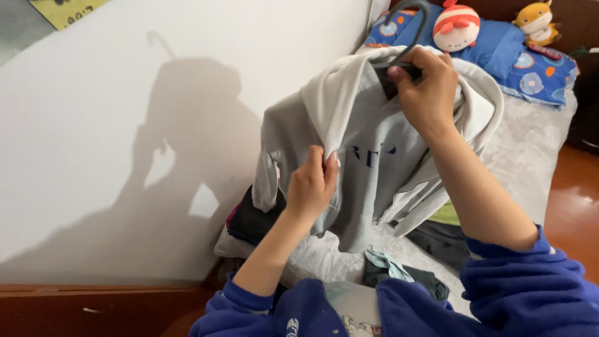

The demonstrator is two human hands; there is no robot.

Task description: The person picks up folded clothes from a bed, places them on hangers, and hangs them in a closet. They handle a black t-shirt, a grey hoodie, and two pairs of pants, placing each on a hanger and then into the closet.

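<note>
A yellow paper sign (64,10) sits at the top left corner of the white wall (125,125), cut off by the frame's edge. It looks roughly rectangular, tilted, with dark markings.

bed (530,150) | pale cover | clothes pile (399,268), blue pillow (530,62)

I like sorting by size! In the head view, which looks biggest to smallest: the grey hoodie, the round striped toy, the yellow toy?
1. Grey hoodie, though it is nearest the camera.
2. Round striped toy.
3. Yellow toy, slightly smaller.
</note>
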